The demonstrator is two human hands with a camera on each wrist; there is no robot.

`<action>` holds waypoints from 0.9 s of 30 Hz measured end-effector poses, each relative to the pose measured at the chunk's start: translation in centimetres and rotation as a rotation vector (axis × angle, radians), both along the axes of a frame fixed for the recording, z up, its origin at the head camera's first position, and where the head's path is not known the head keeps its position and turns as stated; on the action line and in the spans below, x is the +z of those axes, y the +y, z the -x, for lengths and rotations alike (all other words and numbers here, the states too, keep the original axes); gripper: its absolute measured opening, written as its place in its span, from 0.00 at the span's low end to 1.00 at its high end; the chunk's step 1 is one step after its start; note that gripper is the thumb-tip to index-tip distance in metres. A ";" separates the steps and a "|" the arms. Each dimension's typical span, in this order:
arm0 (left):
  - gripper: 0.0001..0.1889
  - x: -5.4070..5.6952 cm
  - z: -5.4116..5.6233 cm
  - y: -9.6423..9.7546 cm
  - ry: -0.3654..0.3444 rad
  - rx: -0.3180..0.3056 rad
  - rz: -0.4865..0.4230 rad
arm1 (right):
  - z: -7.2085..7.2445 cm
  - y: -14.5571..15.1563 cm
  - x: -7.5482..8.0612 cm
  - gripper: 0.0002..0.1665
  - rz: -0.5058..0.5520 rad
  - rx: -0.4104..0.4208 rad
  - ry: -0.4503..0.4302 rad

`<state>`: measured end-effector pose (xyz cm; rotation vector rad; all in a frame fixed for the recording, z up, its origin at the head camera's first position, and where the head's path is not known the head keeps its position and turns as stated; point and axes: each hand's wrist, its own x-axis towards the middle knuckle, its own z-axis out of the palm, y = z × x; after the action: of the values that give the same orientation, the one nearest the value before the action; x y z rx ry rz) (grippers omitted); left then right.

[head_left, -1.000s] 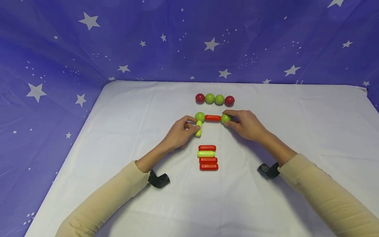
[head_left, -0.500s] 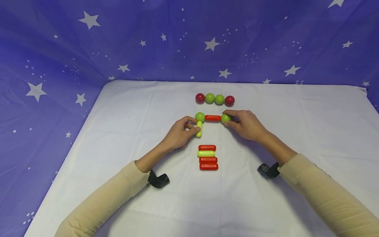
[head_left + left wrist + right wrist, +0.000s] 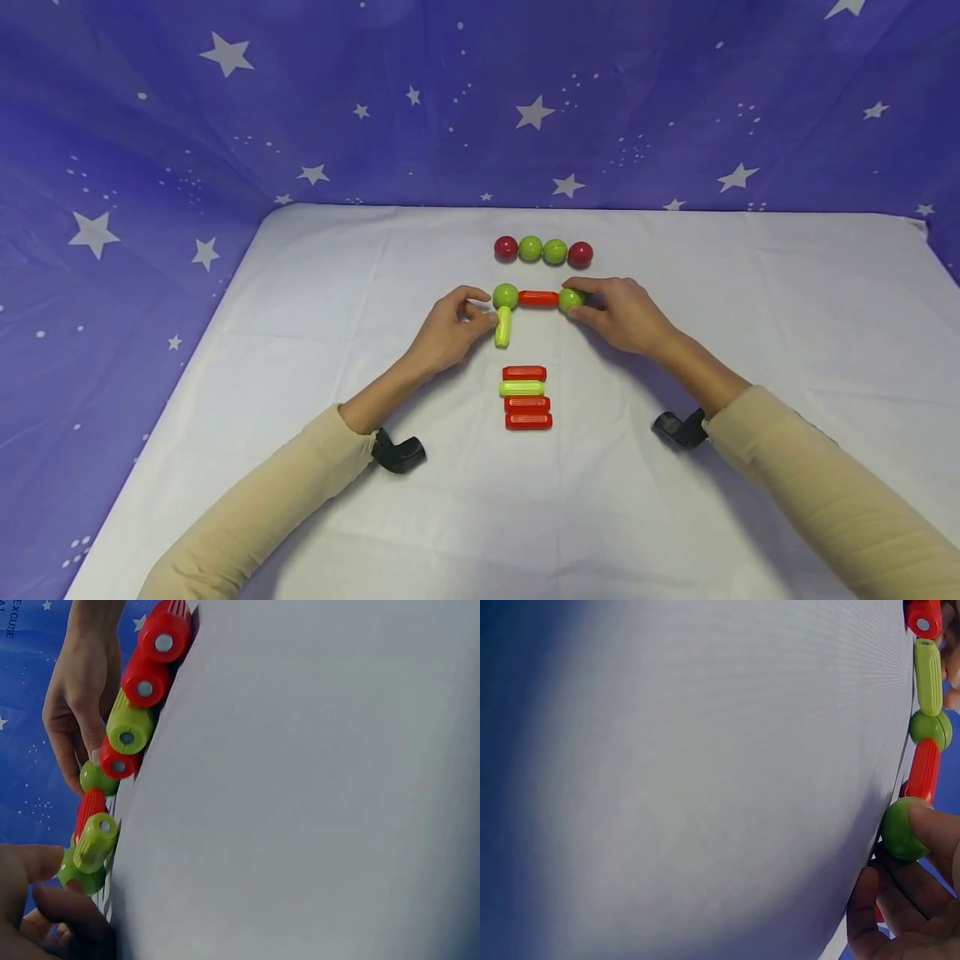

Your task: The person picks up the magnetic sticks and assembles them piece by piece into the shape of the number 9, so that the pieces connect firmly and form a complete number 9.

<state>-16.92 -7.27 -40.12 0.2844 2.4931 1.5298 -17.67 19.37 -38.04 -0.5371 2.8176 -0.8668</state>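
A: Where is the yellow stick [image 3: 502,327] from where you sit?

B: I see it just right of the left hand's [image 3: 446,329] thumb. It points toward the person, and its far end meets the corner ball [image 3: 506,296], a green one. The left hand is the nearer one.

A: Is that hand holding it?

B: It doesn't look like it to me. The thumb and first finger are apart. The thumb is right by the stick's side, and I can't tell if it touches. The first finger is just beside the corner ball.

A: And the right hand [image 3: 622,317]?

B: It pinches the end ball [image 3: 571,300], green too, with finger and thumb. The red stick [image 3: 538,298] lies sideways between the two green balls, so the whole thing makes a corner.

A: What else is around?

B: Past it I see a row of balls [image 3: 531,248]: red, green, green, red. On the person's side are four loose sticks [image 3: 527,404], lying sideways, side by side, well apart from the right hand. A black tube [image 3: 681,432] sits by the right wrist. All the toys rest on the white cloth [image 3: 637,517].
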 end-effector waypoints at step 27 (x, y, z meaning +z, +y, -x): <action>0.27 -0.2 9.8 2.3 0.114 0.080 -0.030 | 0.2 0.0 -0.1 0.25 -0.019 0.010 0.015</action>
<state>-26.68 -4.94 -40.36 0.2877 2.6000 1.6271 -17.84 19.39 -38.13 -0.5567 2.8315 -0.8362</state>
